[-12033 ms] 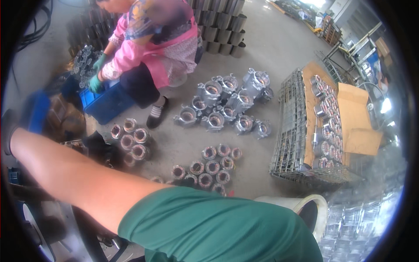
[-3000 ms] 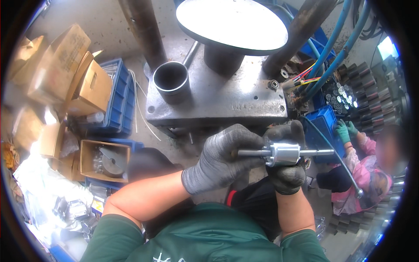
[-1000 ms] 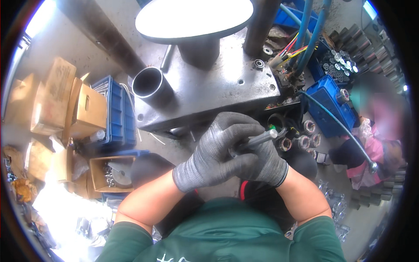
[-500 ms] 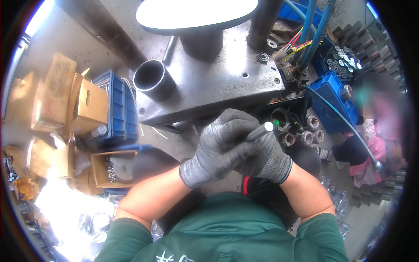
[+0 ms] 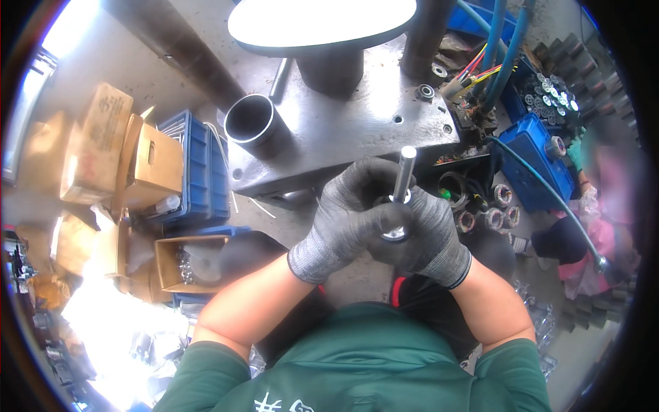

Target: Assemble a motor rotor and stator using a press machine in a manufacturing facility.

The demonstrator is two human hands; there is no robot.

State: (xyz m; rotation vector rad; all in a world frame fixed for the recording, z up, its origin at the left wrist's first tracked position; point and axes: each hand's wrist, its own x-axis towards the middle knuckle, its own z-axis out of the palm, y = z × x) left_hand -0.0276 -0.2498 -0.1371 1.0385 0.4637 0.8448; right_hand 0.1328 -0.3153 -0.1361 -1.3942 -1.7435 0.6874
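Both of your hands meet at the centre of the view, each in a grey knitted glove. Your left hand (image 5: 343, 220) comes in from seven o'clock and wraps over the top, its fingers curled and pressed together around a short metal cylinder part (image 5: 395, 230), of which only a bright sliver shows between the gloves. Your right hand (image 5: 425, 237) comes in from five o'clock and cups the same part from below and from the right, fingers closed tight against those of the left. Out of the clasp a slim, bright steel shaft (image 5: 403, 173) stands up toward twelve o'clock, its flat round end clear of both gloves.

Just beyond the shaft's tip, at twelve o'clock, lies the grey steel base plate of a press (image 5: 357, 130), scuffed and shiny. On it at eleven o'clock stands an open steel tube sleeve (image 5: 252, 120), and above that a pale oval disc (image 5: 322, 20) sits on a dark post. At three o'clock from your hands, several round wound metal parts (image 5: 491, 209) lie on the floor, with a blue plastic crate (image 5: 535, 158) just past them. Blue hoses (image 5: 498, 41) run up toward one o'clock. At nine o'clock there are stacked blue plastic trays (image 5: 189, 165) beside brown cardboard boxes (image 5: 103, 151). Another person in a pink top (image 5: 607, 220) sits low at the right edge, well apart from you.
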